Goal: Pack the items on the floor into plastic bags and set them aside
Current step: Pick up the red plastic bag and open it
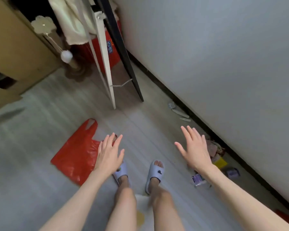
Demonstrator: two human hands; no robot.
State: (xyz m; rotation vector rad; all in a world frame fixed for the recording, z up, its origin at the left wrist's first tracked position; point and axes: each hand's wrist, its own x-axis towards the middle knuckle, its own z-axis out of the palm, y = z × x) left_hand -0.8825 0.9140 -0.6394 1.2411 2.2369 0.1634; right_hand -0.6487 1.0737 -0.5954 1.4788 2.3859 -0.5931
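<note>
From my head camera, my left hand [109,155] hangs over the edge of the flat red plastic bag [77,152] on the floor, fingers straight, holding nothing. My right hand [194,150] is spread and empty above small items [215,153] scattered along the wall [223,55].

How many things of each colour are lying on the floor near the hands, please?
Red: 1, the bag
Purple: 2, the carton and the small box
Yellow: 1, the packet
White: 2, the sticks by the wall
Total: 6, leaving out a blurred pinkish heap.
</note>
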